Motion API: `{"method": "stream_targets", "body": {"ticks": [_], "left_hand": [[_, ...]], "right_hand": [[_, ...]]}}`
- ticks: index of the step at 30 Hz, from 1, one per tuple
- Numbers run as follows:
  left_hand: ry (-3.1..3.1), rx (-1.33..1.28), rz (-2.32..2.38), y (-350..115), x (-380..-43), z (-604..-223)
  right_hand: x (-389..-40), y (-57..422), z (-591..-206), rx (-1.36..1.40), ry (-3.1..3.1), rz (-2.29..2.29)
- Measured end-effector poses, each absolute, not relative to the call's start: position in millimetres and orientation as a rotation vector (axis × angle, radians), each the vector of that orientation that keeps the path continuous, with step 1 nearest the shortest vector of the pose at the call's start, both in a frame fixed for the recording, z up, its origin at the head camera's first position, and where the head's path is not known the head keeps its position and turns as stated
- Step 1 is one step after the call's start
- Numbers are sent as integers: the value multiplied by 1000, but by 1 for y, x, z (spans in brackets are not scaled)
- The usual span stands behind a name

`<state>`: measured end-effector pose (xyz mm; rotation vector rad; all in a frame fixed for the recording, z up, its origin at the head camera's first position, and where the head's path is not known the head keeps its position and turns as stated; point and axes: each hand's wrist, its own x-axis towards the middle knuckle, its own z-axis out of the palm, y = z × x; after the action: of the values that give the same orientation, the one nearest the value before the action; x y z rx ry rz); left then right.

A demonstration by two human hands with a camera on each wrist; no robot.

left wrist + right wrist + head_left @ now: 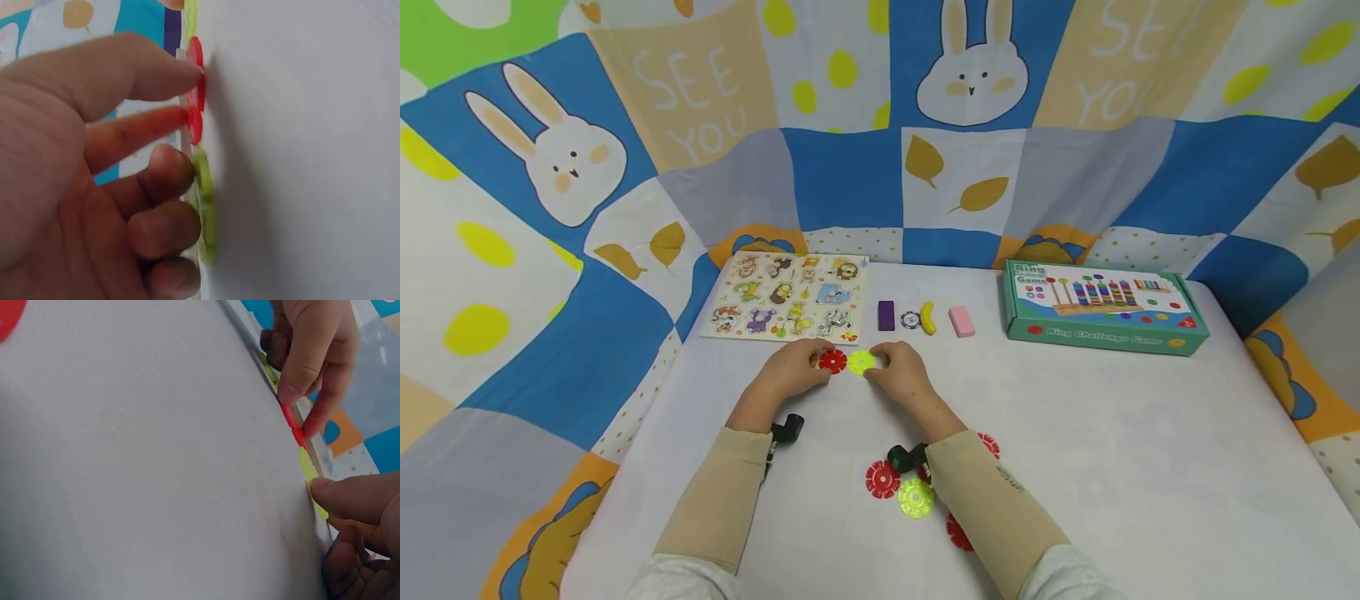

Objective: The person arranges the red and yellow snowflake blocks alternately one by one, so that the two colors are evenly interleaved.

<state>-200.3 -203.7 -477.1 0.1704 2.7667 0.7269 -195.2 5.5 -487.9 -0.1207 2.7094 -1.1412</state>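
Observation:
My left hand (792, 367) pinches a red notched plastic disc (832, 361) between thumb and forefinger. Beneath its other, curled fingers stands a yellow-green disc (207, 212) at the near side of the red one. My right hand (901, 372) pinches another yellow-green notched disc (860, 362) by its outer edge. The red disc and this yellow-green disc meet edge to edge, low over the white table. Nearer my right forearm lie loose discs: a red one (882, 479), a yellow-green one (916, 498) and more red ones partly hidden by the sleeve.
A picture puzzle board (861, 287) lies behind my left hand. Right of it are a purple block (886, 316), a small patterned round piece (910, 320), a yellow banana piece (928, 318) and a pink block (962, 322). A green game box (1105, 337) stands at the back right.

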Motion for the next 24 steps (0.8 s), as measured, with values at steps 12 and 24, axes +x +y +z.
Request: {"method": "stream_targets", "body": {"ticks": [12, 24], "left_hand": [[2824, 284, 805, -169, -195, -474], [2854, 372, 699, -160, -192, -486]], "right_hand": [[-193, 14, -486, -183, 2661, -1236], [-160, 42, -453, -339, 2592, -1223]]}}
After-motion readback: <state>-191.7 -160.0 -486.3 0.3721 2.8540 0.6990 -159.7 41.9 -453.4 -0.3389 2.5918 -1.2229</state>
